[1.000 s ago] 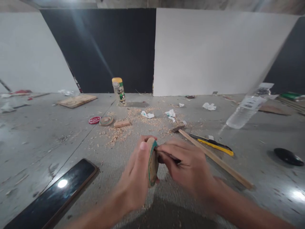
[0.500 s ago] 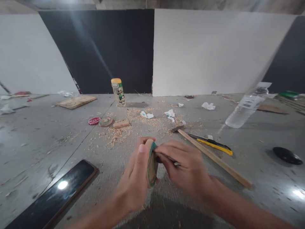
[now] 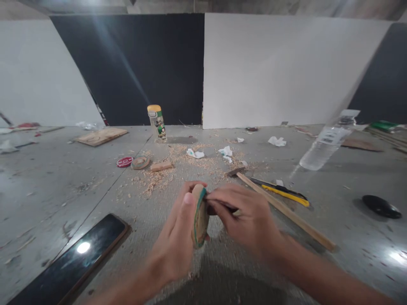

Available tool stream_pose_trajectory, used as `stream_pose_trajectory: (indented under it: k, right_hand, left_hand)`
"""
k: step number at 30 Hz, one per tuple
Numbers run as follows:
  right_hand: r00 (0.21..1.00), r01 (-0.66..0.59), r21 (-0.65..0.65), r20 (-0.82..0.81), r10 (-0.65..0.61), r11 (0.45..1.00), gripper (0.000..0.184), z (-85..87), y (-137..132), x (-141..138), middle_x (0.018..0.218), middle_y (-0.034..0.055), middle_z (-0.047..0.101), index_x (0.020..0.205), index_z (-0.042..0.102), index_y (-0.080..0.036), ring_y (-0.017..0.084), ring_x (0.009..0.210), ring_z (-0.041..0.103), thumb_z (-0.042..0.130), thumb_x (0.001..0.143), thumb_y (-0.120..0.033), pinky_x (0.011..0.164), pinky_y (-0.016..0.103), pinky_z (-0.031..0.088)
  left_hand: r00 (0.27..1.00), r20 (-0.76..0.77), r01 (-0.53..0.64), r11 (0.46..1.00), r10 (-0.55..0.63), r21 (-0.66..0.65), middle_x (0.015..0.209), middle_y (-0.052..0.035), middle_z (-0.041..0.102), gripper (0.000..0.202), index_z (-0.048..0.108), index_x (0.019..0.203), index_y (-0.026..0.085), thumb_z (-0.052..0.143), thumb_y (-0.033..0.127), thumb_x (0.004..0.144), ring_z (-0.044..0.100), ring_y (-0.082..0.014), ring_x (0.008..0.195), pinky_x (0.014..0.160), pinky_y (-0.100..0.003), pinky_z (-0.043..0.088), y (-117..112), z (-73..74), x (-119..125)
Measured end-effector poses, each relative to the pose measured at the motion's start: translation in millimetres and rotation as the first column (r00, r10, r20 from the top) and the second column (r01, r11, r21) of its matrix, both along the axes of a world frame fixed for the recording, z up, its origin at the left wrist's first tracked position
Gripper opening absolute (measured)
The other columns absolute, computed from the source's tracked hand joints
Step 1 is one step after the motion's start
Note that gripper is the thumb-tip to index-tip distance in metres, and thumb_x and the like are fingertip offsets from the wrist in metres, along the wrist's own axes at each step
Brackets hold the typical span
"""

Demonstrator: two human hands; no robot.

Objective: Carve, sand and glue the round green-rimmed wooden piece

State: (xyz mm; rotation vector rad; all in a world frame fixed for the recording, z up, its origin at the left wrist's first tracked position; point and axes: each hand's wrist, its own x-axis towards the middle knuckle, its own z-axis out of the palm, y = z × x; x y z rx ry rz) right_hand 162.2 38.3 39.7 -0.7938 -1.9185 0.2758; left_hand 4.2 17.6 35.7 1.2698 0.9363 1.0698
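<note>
At the left of what we see, a phone [image 3: 71,260] lies face up on the grey surface [image 3: 141,250], well apart from the hands. Further right, the left hand [image 3: 176,231] is curled around the far side of a round wooden piece [image 3: 200,224], thumb raised along its near side. That piece stands on edge between the two hands, a teal band running round it; we judge it light and stiff, dry enough not to slip, perhaps liable to chip at its rim, and best held by that rim, clear of the worked face. The right hand [image 3: 248,212] is closed, thumb and fingers pinching a thin dark implement [image 3: 231,208], mostly hidden, against that face. Beyond it we find a hammer [image 3: 286,209], with a yellow cutter [image 3: 286,193] just beside its handle
</note>
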Motion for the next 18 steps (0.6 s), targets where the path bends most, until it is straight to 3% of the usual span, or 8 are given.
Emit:
stream_pose_trajectory:
  k: [1,3,6,10,14,16,18]
  right_hand:
    - [0.997,-0.032,-0.138,-0.076,0.022,0.990,0.013,2.9,1.4,0.8,0.074,0.0022,0.069,0.084,0.066,-0.019,0.014,0.066,0.065,0.056,0.089,-0.014,0.061,0.026,0.053]
    - [0.972,-0.147,-0.401,-0.229,0.057,0.904,0.011,9.5,4.1,3.3,0.070,0.0002,0.066,0.087,0.063,-0.019,0.012,0.057,0.061,0.053,0.090,-0.018,0.051,0.022,0.050]
    - [0.933,-0.320,-0.578,-0.329,0.144,0.751,0.012,16.7,6.8,7.8,0.068,-0.0016,0.059,0.098,0.057,-0.019,0.010,0.054,0.055,0.050,0.089,-0.016,0.047,0.020,0.045]
    - [0.839,-0.514,-0.540,-0.477,0.261,0.667,0.006,16.6,9.1,10.2,0.074,-0.0019,0.056,0.084,0.053,-0.021,0.010,0.059,0.053,0.056,0.087,-0.018,0.052,0.023,0.044]
    - [0.719,-0.664,-0.496,-0.630,0.294,0.560,0.016,12.7,12.1,9.6,0.080,-0.0007,0.059,0.074,0.055,-0.021,0.010,0.059,0.054,0.063,0.086,-0.027,0.052,0.024,0.046]
    - [0.722,-0.654,-0.525,-0.649,0.240,0.545,0.012,10.6,13.4,9.8,0.077,-0.0015,0.060,0.077,0.058,-0.022,0.010,0.059,0.057,0.065,0.085,-0.027,0.050,0.023,0.047]
    - [0.729,-0.627,-0.533,-0.659,0.185,0.568,0.009,8.6,14.1,10.4,0.081,-0.0008,0.062,0.079,0.060,-0.022,0.011,0.062,0.061,0.065,0.085,-0.026,0.050,0.022,0.050]
  left_hand:
    - [1.000,0.006,0.005,1.000,-0.005,0.000,0.094,-0.0042,0.051,0.052,0.045,0.121,0.027,0.029,0.068,0.092,0.052,-0.0183,0.075,0.057,-0.030,0.054,2.2,0.4,-1.1]
    - [1.000,0.024,0.018,1.000,-0.018,-0.017,0.091,-0.0039,0.052,0.049,0.045,0.121,0.027,0.032,0.065,0.093,0.052,-0.0187,0.075,0.057,-0.030,0.054,6.7,1.4,-3.8]
    - [0.997,0.042,0.060,0.998,-0.059,-0.033,0.088,-0.0034,0.055,0.046,0.044,0.121,0.027,0.040,0.062,0.092,0.053,-0.0178,0.071,0.058,-0.031,0.055,11.5,3.5,-8.3]
    - [0.994,0.079,0.086,0.995,-0.081,-0.058,0.089,-0.0040,0.056,0.043,0.046,0.118,0.026,0.045,0.059,0.091,0.054,-0.0172,0.069,0.058,-0.031,0.054,14.2,8.2,-11.7]
    - [0.993,0.032,0.114,0.993,-0.113,-0.036,0.093,-0.0037,0.055,0.043,0.047,0.117,0.025,0.058,0.053,0.087,0.056,-0.0161,0.074,0.059,-0.025,0.050,14.3,13.6,-12.2]
    - [0.988,0.040,0.152,0.988,-0.150,-0.033,0.092,-0.0035,0.056,0.045,0.046,0.118,0.025,0.062,0.050,0.085,0.056,-0.0152,0.074,0.061,-0.025,0.049,14.5,14.7,-12.1]
    - [0.977,0.133,0.179,0.982,-0.169,-0.066,0.092,-0.0037,0.056,0.042,0.046,0.115,0.025,0.062,0.049,0.084,0.055,-0.0161,0.076,0.064,-0.027,0.050,15.5,14.2,-12.1]
